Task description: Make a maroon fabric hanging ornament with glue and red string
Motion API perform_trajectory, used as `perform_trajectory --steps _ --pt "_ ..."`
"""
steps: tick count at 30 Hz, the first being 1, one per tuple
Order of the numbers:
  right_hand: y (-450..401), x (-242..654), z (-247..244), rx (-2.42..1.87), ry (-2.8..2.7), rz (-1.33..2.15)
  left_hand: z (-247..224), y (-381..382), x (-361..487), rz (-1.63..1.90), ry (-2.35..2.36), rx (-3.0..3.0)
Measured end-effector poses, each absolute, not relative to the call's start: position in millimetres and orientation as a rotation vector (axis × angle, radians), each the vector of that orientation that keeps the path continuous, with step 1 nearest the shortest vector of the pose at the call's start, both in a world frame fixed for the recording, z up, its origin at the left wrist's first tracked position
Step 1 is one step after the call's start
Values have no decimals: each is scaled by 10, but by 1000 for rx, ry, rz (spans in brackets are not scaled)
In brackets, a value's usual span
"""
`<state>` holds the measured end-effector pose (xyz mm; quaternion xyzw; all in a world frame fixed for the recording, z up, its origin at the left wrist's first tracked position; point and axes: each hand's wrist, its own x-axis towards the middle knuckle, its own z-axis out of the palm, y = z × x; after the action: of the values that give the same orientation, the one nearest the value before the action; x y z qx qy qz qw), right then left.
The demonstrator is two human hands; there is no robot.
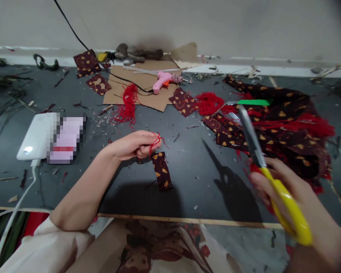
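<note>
My left hand (140,146) is closed in a pinch on a red thread (156,141), whose loose ends stick out past the fingertips. Just below those fingers is a small dark strip of fabric (161,170) with a yellow leaf print; whether it hangs from the thread or lies on the table I cannot tell. On the right, my right hand (291,176) grips yellow-handled scissors (290,206), blades pointing up and away over the table. Some red shows beside the right fingers, too blurred to name.
A pink glue gun (160,81) rests on cardboard (147,99), near a red thread bundle (129,100). Patterned fabric (290,142) with red threads and a green-handled tool (254,102) lies at right. A white power bank (35,138) and phone (65,142) are left.
</note>
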<state>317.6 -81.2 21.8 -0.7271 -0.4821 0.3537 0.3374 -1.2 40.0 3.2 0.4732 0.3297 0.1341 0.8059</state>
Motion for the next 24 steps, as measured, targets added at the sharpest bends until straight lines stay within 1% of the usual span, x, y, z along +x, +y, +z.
perform_trajectory --steps 2,4,7,10,11,12,14,16,18,21,24 --pt "-627 3339 155 -2166 -1665 571 19 392 23 297 824 1140" --pt "-452 3498 40 -2212 -1956 338 -4 385 60 319 926 1302" --pt "-285 3602 -54 -2032 -2242 124 -35 377 103 302 952 1418" --pt "-246 3349 68 -1843 -2306 -129 -50 363 115 222 881 1345" --pt "-249 3176 129 -1768 -2256 -97 -53 355 116 191 852 1312" --pt "-251 2971 177 -1660 -2168 21 -56 346 116 164 828 1284" --pt "-236 2525 201 -1358 -2148 462 -63 325 116 132 797 1250" --pt "-180 2139 111 -1156 -2156 710 -72 308 116 129 780 1240" --pt "-97 1906 -40 -1020 -2170 846 -83 300 112 134 763 1210" --pt "22 1861 -218 -963 -2159 1059 -91 308 100 118 732 1167" --pt "106 2016 -245 -997 -2133 1087 -80 336 83 91 731 1169"
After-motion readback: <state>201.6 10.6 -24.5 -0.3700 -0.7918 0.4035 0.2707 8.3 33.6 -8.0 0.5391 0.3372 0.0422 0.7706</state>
